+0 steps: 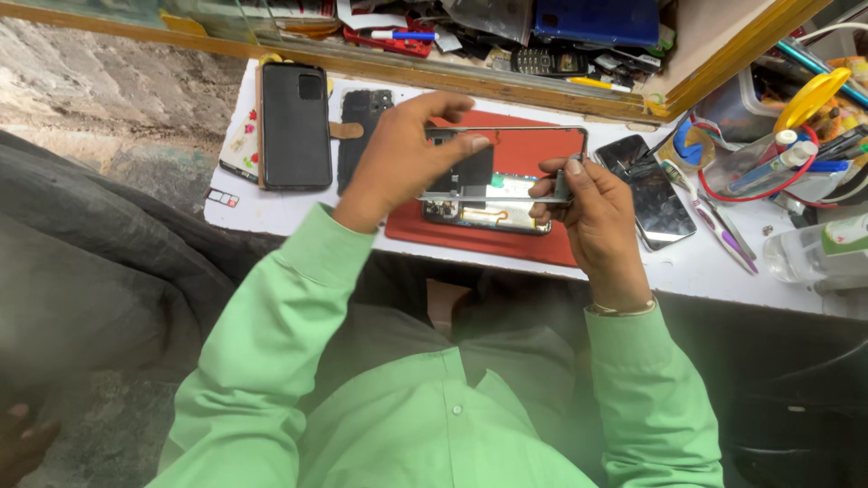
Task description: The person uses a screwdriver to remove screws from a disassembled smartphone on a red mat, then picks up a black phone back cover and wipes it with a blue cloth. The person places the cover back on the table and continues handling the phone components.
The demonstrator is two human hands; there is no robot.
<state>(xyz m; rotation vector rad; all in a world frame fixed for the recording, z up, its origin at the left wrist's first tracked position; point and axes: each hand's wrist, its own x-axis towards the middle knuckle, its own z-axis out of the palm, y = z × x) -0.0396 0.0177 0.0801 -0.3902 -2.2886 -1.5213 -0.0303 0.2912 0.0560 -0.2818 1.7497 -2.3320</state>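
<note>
White worktop (pixel 271 212) carries a red mat (pixel 524 239) at its middle, with an opened phone body (pixel 493 212) lying on the mat, its inner boards showing. Left of the mat sit a black phone in a brown folding case (pixel 295 126), a second dark phone back (pixel 363 122) with a small brown strap, and a flowered card or case edge (pixel 241 149) at the far left rim. Right of the mat lies a black phone (pixel 653 192), glass up, and beside it purple-handled tweezers (pixel 719 230). Further right, a clear tub (pixel 778 167) holds pens and tools, a yellow ring-shaped handle (pixel 809 98) sticks out of it, and a clear bottle with a green and white label (pixel 818 253) lies on its side at the edge. Behind a wooden rail, a tray (pixel 506 45) is crowded with small parts, a blue box and an old keypad phone. Left hand (pixel 398 158), in a green sleeve, pinches a thin phone frame (pixel 506 136) near its left end, fingers closed on it. Right hand (pixel 592 212) grips the frame's right side, thumb on top, fingers curled. Frame is held just above the opened phone.
</note>
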